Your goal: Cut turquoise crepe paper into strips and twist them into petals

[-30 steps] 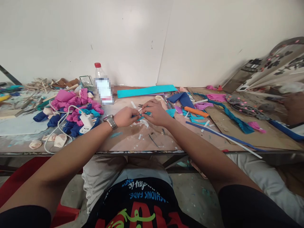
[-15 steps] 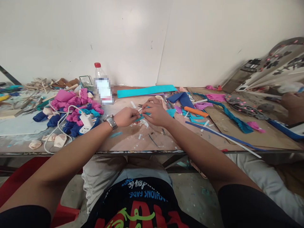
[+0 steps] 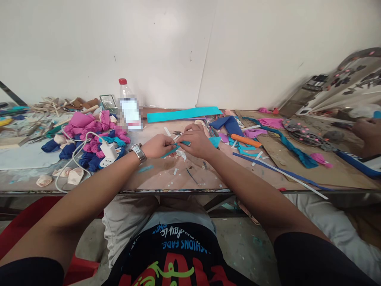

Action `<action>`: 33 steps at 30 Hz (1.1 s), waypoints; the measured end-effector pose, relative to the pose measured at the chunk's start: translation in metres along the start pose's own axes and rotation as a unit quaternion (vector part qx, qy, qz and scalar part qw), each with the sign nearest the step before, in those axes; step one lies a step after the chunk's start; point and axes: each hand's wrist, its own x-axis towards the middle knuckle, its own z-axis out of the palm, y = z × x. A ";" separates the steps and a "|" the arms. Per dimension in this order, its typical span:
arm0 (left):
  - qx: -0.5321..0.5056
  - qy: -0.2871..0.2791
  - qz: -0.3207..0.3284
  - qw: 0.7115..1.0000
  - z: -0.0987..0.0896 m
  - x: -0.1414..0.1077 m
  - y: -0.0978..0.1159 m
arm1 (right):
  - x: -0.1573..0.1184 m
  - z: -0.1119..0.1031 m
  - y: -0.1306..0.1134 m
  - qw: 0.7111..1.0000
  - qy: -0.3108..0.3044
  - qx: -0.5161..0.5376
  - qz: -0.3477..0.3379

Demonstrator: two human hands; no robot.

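Over the middle of the table, my left hand (image 3: 158, 146) pinches one end of a narrow turquoise crepe paper strip (image 3: 172, 151), some of which shows below its fingers. My right hand (image 3: 196, 142), close beside it, has its fingers bent and pinches the same strip; its fingertips nearly meet those of the left. Part of the strip is hidden behind the fingers. Just past the right hand, turquoise paper (image 3: 214, 142) shows at the wrist; I cannot tell whether it joins the strip. Under the hands lies a crumpled whitish scrap (image 3: 181, 155).
A wide turquoise strip (image 3: 184, 114) lies at the back. Left stand a pile of pink paper flowers (image 3: 81, 125), a white charger (image 3: 108, 151) with cable, and a bottle (image 3: 122, 82). An orange cutter (image 3: 245, 140) and paper scraps lie right. Another person's hand (image 3: 367, 131) is far right.
More of the turquoise strip shows below my left fingers and between the hands. The right fingers have shifted slightly. Both arms stay nearly in place.
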 end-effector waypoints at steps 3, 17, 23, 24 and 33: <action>-0.103 -0.022 -0.029 0.994 0.000 0.002 -0.001 | 0.000 -0.001 -0.001 1.000 0.006 -0.004 -0.010; -0.270 -0.011 -0.097 0.958 -0.001 0.002 0.003 | -0.001 -0.001 0.002 1.000 0.000 0.009 -0.023; -0.194 -0.005 -0.057 0.979 -0.003 0.002 -0.001 | 0.000 -0.001 0.001 1.000 -0.003 0.002 -0.022; -0.180 -0.003 -0.055 0.982 -0.003 0.002 -0.001 | 0.000 -0.001 0.001 1.000 -0.004 0.002 -0.022; -0.234 -0.002 -0.086 0.969 -0.001 0.002 0.003 | 0.000 -0.001 0.002 0.999 0.004 -0.002 -0.032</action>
